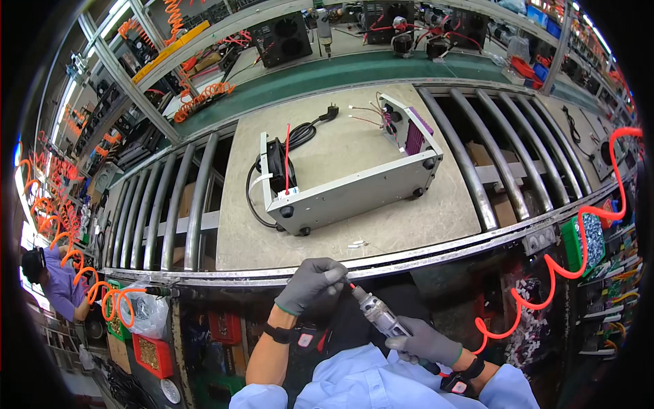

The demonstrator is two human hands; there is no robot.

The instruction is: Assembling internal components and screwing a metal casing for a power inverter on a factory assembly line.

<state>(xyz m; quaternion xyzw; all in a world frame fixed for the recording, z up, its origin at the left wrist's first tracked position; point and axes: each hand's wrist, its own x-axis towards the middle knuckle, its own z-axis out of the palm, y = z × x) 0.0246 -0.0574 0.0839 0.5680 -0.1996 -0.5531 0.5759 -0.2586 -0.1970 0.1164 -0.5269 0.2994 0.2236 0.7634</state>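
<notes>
My right hand (430, 341), in a grey glove, is wrapped round a silver air screwdriver (379, 313) that points up and to the left. My left hand (310, 285), gloved too, has its fingers pinched together at the driver's tip; whatever they hold is too small to make out. Beyond both hands a grey metal chassis (354, 194) stands on a pale board (272, 252), its black feet facing me. It carries a black fan (278, 163) at its left end and a purple part (417, 136) at its right. A black power cord (300, 138) lies behind the fan.
Metal rollers (178, 204) flank the board on both sides. Small white pieces (357, 244) lie near its front edge. An orange coiled air hose (550, 273) hangs at the right, by a green bin of screws (587, 238). A red bin (151, 354) stands lower left; a person (60, 283) is beyond.
</notes>
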